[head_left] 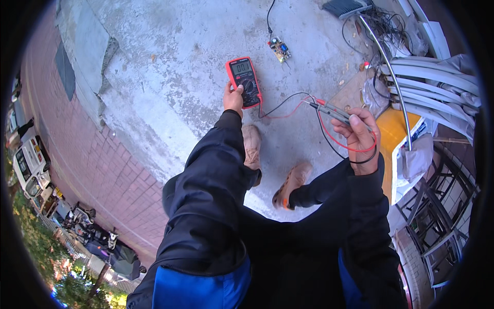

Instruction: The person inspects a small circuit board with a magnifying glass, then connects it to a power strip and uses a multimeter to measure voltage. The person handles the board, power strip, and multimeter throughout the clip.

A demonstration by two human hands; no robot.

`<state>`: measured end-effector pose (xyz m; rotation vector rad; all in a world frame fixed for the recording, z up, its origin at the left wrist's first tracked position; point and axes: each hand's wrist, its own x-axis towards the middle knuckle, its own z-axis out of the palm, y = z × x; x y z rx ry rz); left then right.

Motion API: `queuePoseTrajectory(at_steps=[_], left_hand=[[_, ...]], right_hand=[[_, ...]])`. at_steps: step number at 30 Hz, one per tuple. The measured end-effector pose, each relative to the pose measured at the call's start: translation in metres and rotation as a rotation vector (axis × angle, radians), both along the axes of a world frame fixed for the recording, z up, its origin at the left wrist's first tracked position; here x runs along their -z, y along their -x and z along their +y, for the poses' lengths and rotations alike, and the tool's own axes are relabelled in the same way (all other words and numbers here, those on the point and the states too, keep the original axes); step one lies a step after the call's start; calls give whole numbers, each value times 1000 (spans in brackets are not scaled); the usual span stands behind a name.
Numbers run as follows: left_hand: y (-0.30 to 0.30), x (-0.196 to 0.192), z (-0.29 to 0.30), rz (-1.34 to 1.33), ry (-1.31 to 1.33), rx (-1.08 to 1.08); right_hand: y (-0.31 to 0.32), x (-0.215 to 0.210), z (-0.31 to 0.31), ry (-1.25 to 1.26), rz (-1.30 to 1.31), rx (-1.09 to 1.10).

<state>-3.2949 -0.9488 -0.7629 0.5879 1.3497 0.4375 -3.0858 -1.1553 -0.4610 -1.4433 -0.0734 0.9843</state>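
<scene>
My left hand [234,99] grips the lower left side of a red and black multimeter [245,82], its display lit and its dial partly covered by my thumb. In my right hand [357,129] two test probes [332,110], one red and one black, lie side by side, tips pointing left. Their red and black leads run back to the meter and loop below my right fingers. Beyond the meter, a small circuit board [279,49] with a blue part lies on the concrete, a black cord [268,23] leading away from its far end.
Concrete floor [170,67] lies under my brown shoes [293,185]. To the right are a yellow box [393,129], a bent metal tube [388,67], bundled grey strips [437,85], tangled black wires [386,26] and a brush head [347,6]. A brick pavement [103,180] and parked vehicles [32,165] are left.
</scene>
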Motion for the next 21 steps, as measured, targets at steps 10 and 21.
queuePoseTrajectory(at_steps=[10,21], left_hand=[[-25,4,-26,955,-498,-56],[-95,-69,-94,-594,348,17]], right_hand=[[0,142,19,-39,-98,-58],[29,199,21,-7,-1022,-456]])
